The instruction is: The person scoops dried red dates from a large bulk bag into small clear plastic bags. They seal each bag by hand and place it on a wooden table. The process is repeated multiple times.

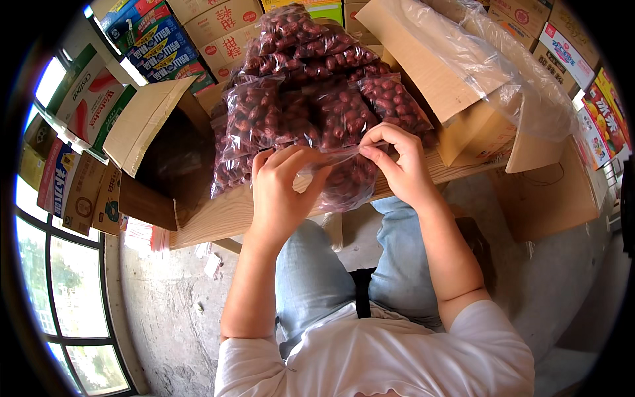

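Observation:
A clear plastic bag of red dates [349,184] hangs at the table's front edge between my hands, its top edge stretched sideways. My right hand [400,162] pinches the right end of that edge between thumb and fingertips. At the left end, my left hand [284,182] has its fingers bent over the plastic, the thumb lower down beside the bag; its exact grip is partly hidden. Right behind my hands rises a heap of filled bags of red dates [254,112], piled several layers high.
The heap stands on a wooden table [218,215]. An open cardboard box [149,159] is at left; another, with a clear plastic liner [463,59], stands at right. Stacked cartons [221,30] line the back. My legs [311,271] are below the table edge.

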{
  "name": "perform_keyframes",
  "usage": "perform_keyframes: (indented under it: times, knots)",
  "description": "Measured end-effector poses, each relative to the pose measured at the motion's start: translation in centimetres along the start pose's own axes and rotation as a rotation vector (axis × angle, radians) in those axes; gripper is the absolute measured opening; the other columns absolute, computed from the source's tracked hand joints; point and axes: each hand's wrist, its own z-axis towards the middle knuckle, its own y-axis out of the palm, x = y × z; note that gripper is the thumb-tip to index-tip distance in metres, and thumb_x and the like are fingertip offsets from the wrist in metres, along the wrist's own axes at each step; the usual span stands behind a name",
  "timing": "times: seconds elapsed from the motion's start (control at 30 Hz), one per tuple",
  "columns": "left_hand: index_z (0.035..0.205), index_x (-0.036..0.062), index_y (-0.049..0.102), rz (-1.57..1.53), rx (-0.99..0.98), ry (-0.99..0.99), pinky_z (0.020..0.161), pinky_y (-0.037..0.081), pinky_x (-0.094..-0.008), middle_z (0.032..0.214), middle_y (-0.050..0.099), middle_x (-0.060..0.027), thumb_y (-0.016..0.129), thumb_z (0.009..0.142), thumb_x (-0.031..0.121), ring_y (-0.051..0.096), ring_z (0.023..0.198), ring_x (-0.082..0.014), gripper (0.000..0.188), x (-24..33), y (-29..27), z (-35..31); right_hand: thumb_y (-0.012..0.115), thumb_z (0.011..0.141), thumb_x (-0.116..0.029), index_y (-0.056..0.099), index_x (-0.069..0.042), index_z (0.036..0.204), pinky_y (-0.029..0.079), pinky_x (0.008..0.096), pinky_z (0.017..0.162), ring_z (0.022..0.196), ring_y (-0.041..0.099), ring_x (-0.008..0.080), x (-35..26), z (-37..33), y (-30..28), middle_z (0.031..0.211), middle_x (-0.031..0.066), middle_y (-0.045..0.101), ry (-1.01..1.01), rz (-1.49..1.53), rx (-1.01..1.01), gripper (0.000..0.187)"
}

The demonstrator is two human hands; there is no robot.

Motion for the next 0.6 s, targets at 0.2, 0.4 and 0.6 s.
perform_keyframes:
  times: [0.2, 0.4, 0.6]
  knots:
    - [0.089, 0.0045, 0.068, -0.062, -0.077, 0.025, 0.083, 0.044, -0.0357, 0.095, 0.069, -0.0065, 0.076, 0.073, 0.007, 0.065, 0.09, -0.0248, 0.018, 0.1, -0.3, -0.6, 0.063, 0.083, 0.004, 0.06, 0.004, 0.082, 0.044, 0.0273, 0.065, 0.071, 0.058, 0.016, 0.0, -0.2, -0.1, 0.077, 0.0095, 0.061, -0.005, -0.009, 0.005, 0.004]
    - [0.09, 0.0043, 0.068, -0.016, -0.077, 0.006, 0.084, 0.044, -0.0367, 0.095, 0.069, -0.0071, 0.076, 0.073, 0.009, 0.065, 0.09, -0.0257, 0.02, 0.8, -0.7, -0.7, 0.063, 0.082, 0.004, 0.06, 0.004, 0.082, 0.044, 0.0273, 0.065, 0.071, 0.058, 0.016, -0.3, -0.3, 0.1, 0.077, 0.0094, 0.061, -0.012, -0.018, 0.016, 0.003]
    - [0.086, 0.0028, 0.066, -0.019, -0.025, -0.037, 0.078, 0.046, -0.0352, 0.085, 0.068, -0.0077, 0.076, 0.074, 0.009, 0.065, 0.08, -0.0261, 0.017, 1.3, 0.1, -0.5, 0.064, 0.082, 0.003, 0.061, 0.004, 0.081, 0.044, 0.0268, 0.066, 0.071, 0.057, 0.0148, -0.2, -0.4, -0.2, 0.077, 0.0083, 0.061, 0.001, 0.007, 0.007, 0.003]
